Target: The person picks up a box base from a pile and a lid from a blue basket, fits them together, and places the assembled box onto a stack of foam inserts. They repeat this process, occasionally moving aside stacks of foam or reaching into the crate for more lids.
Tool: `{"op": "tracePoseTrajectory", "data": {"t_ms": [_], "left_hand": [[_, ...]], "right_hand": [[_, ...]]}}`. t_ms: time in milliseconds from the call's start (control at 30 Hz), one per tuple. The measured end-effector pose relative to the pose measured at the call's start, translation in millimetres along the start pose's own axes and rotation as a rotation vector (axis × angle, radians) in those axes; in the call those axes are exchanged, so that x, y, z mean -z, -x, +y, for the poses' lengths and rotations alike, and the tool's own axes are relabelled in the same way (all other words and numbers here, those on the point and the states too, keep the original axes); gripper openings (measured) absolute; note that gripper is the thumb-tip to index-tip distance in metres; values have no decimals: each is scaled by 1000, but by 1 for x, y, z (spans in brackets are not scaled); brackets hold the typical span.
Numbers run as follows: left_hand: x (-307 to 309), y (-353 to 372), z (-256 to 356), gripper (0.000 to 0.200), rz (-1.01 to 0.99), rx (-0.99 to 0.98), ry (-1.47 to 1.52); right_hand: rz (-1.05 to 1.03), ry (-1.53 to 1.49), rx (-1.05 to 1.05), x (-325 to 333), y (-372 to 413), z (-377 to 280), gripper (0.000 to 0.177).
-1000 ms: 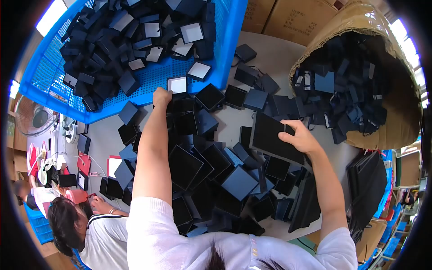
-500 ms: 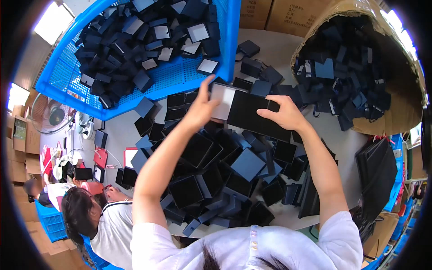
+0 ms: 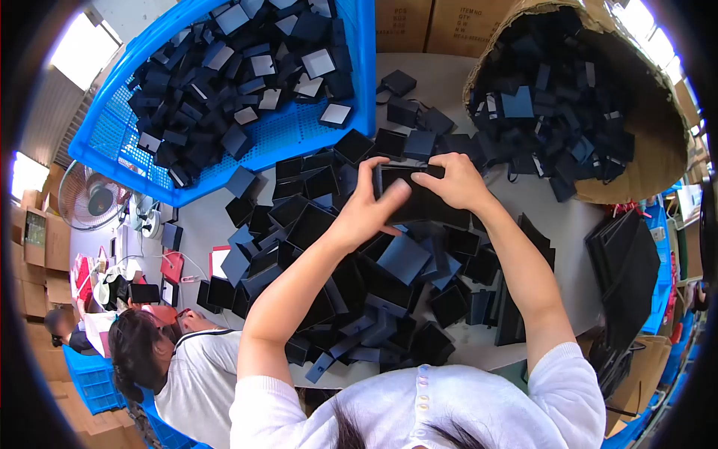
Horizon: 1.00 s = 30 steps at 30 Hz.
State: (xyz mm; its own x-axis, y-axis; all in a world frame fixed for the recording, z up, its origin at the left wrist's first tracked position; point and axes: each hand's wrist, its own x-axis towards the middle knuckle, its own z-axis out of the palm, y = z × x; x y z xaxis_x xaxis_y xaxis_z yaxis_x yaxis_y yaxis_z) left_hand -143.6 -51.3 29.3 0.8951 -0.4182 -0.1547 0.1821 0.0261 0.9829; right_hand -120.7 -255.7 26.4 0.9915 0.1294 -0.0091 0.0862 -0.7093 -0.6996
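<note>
Both hands meet over a heap of small black boxes [image 3: 351,277] on a grey table [image 3: 568,224]. My left hand [image 3: 366,213] and my right hand [image 3: 449,183] grip the same flat black box [image 3: 415,202], one at each end, a little above the heap. The white insert seen earlier is hidden inside or behind it. Loose black trays and lids lie all around beneath my forearms.
A blue plastic crate [image 3: 284,135] full of black boxes stands at the back left. A brown paper sack [image 3: 643,142] of dark boxes lies open at the back right. Flat black sheets [image 3: 624,269] are stacked at the right. Another person [image 3: 164,359] sits at my left.
My left hand came back from the crate's edge with a white-lined piece, met the right hand's black box, and both now hold it closed together, nearer to me.
</note>
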Motion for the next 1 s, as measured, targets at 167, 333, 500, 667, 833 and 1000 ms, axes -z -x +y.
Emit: {"op": "tracePoseTrajectory", "data": {"t_ms": [167,333,500,667,833,1000], "left_hand": [[41,-5,3,62,26,86,53],[59,-21,-1,78,255,62,53],[154,-36,32,85,-91,117,-505],[238,-155,-18,64,312,390,-744],[263,-293,-125,69,394,240,-1200],[241,-353,-163,47,584,404,-1226]], "right_hand": [[-9,-288,41,0,-4,15,38],[37,-261,5,-17,-19,20,39],[192,-39,-242,-22,-48,104,58],[-27,118,-255,-61,-46,163,72],[63,411,-96,-68,4,140,97],[94,332,-106,-69,21,152,82]]}}
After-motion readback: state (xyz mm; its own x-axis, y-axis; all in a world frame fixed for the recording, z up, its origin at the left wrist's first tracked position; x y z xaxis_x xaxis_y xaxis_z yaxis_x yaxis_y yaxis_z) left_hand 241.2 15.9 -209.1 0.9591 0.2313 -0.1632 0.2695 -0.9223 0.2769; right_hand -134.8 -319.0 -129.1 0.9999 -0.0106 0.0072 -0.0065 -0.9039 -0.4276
